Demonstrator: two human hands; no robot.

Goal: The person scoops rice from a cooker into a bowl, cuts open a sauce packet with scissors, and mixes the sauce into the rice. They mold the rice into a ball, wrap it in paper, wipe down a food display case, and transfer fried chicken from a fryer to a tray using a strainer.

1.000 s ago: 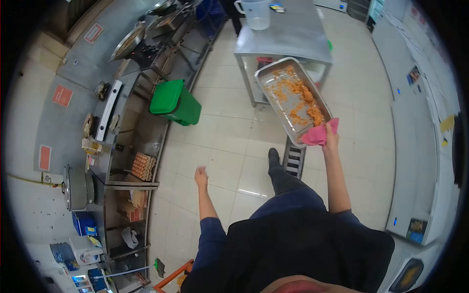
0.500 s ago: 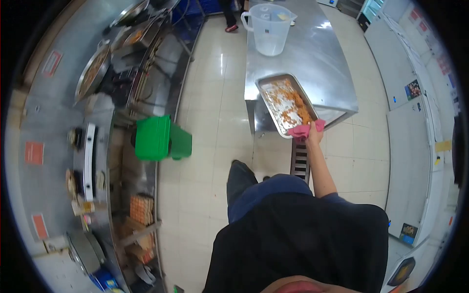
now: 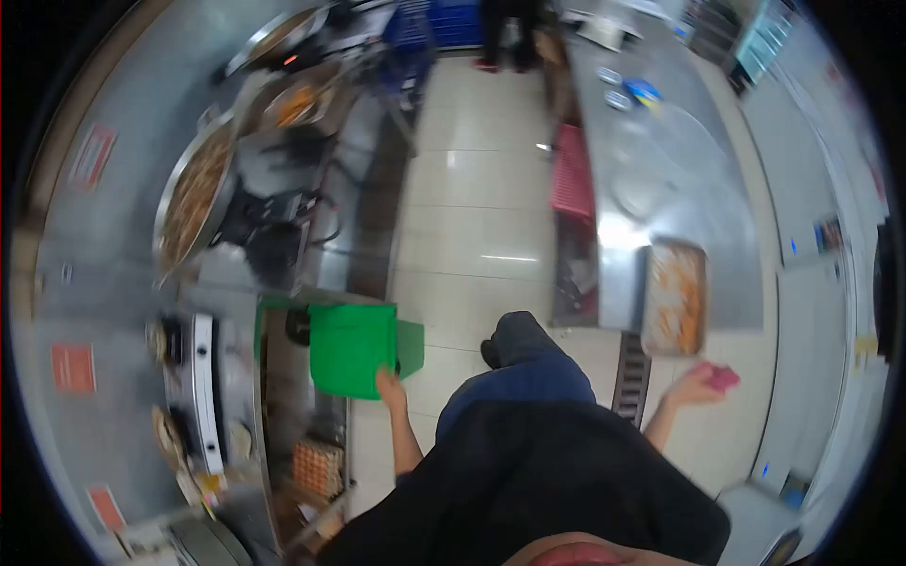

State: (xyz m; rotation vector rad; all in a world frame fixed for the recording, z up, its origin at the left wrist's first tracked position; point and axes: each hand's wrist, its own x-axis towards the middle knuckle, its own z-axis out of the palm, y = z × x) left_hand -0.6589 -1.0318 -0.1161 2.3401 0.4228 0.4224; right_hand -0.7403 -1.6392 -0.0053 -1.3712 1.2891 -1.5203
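My right hand [image 3: 696,387] is closed around a crumpled pink cloth [image 3: 722,377], just below the near end of a metal tray [image 3: 673,352]. The tray holds orange-brown food remains and rests at the near edge of the steel table [image 3: 727,292], its near end sticking out past that edge. On the other side, my left hand [image 3: 389,385] overlaps the near right corner of a green lidded bin [image 3: 351,349]; its fingers are smeared by motion.
A translucent jug [image 3: 651,160] stands on the table, with a pink basket [image 3: 572,174] beneath. Along the left counter sit a large pan of food [image 3: 198,193] and burners. Egg trays [image 3: 319,467] sit on a low shelf. Another person's legs [image 3: 510,33] show at the far end.
The tray has left my right hand and now rests on the table edge; the cloth stays in that hand. My left hand has come into view by the bin. My view has shifted.
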